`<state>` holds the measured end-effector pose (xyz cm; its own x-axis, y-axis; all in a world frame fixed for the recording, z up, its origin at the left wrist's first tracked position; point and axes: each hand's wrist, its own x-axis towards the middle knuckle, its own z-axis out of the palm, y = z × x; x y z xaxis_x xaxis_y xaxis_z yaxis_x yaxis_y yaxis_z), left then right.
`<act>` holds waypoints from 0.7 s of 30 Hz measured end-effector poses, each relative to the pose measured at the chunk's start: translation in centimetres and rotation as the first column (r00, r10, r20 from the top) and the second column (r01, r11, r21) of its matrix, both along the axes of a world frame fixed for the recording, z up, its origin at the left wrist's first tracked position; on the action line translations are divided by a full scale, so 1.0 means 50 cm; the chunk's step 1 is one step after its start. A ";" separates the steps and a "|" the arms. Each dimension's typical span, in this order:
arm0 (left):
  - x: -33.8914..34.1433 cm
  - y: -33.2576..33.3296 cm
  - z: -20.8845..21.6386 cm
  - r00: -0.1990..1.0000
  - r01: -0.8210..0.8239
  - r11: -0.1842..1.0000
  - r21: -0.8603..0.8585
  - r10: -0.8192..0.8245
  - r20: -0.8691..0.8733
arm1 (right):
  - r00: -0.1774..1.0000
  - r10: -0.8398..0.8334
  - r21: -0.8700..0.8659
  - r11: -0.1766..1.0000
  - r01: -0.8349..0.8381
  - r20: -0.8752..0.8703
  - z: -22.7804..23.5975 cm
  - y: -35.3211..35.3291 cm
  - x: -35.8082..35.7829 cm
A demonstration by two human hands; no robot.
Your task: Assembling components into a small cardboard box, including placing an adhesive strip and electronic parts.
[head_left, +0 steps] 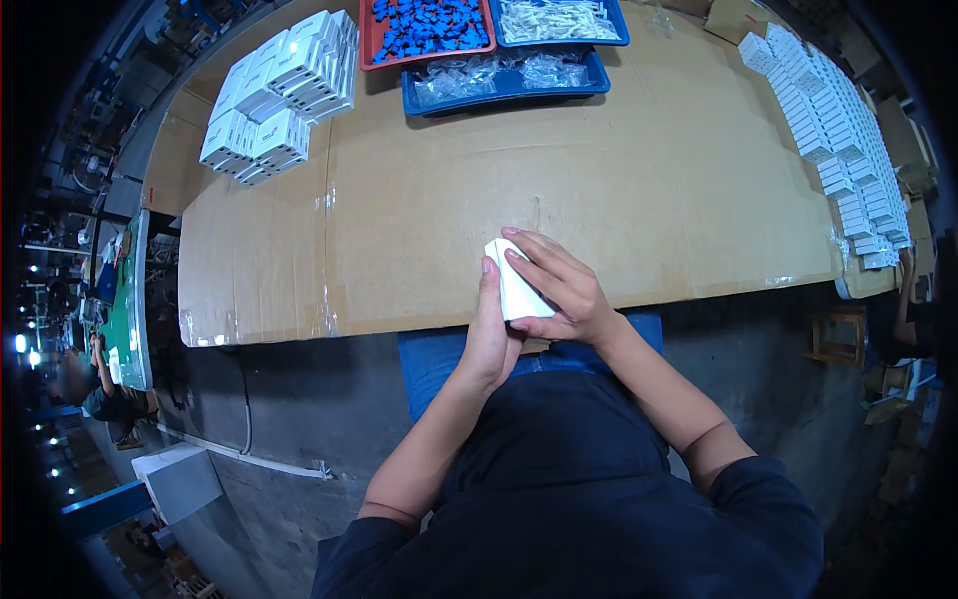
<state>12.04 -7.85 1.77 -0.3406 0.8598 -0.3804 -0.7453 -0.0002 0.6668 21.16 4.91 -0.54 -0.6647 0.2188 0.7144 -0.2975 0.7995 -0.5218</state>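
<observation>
A small white box (523,295) is held between both of my hands, just over the table's near edge. My left hand (489,329) grips its left side, with the thumb pointing up along it. My right hand (567,290) wraps the right side and top, its fingers lying across the upper face. Part of the box is hidden under the right fingers, and its underside is out of sight.
The table (429,220) is covered with cardboard. White boxes (269,90) are stacked at the far left, with more in long rows (828,130) at right. Behind stand a red tray (377,55) of blue parts, a blue tray (624,35) of white pieces and another blue tray (499,100) of clear bags.
</observation>
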 end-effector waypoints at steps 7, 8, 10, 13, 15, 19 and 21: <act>-0.004 -0.013 -0.020 0.999 0.023 0.999 0.042 -0.025 0.036 | 0.994 0.042 -0.078 0.996 -0.050 -0.099 -0.022 -0.003 -0.002; -0.002 -0.014 -0.020 1.000 0.008 0.999 0.034 -0.009 0.029 | 0.996 0.053 -0.126 0.990 -0.062 -0.075 -0.020 -0.004 -0.002; -0.003 -0.014 -0.017 1.000 -0.007 1.000 0.025 0.007 0.022 | 0.997 0.064 -0.174 0.982 -0.072 -0.052 -0.015 -0.009 0.001; -0.018 -0.003 -0.008 0.986 0.005 1.000 -0.015 -0.002 0.167 | 0.999 0.037 -0.429 0.903 -0.024 0.021 -0.010 -0.018 0.004; -0.023 -0.001 -0.006 0.981 0.024 1.000 -0.002 -0.023 0.195 | 0.998 0.059 -0.597 0.800 -0.065 -0.030 -0.022 -0.020 0.003; -0.043 -0.009 -0.021 0.967 0.069 0.995 0.068 -0.083 0.242 | 0.986 0.074 -0.899 0.406 -0.166 -0.148 -0.005 -0.007 -0.002; -0.044 -0.006 -0.014 0.961 0.055 0.996 0.065 -0.070 0.267 | 0.979 0.055 -0.965 0.166 -0.203 -0.196 0.009 0.004 -0.006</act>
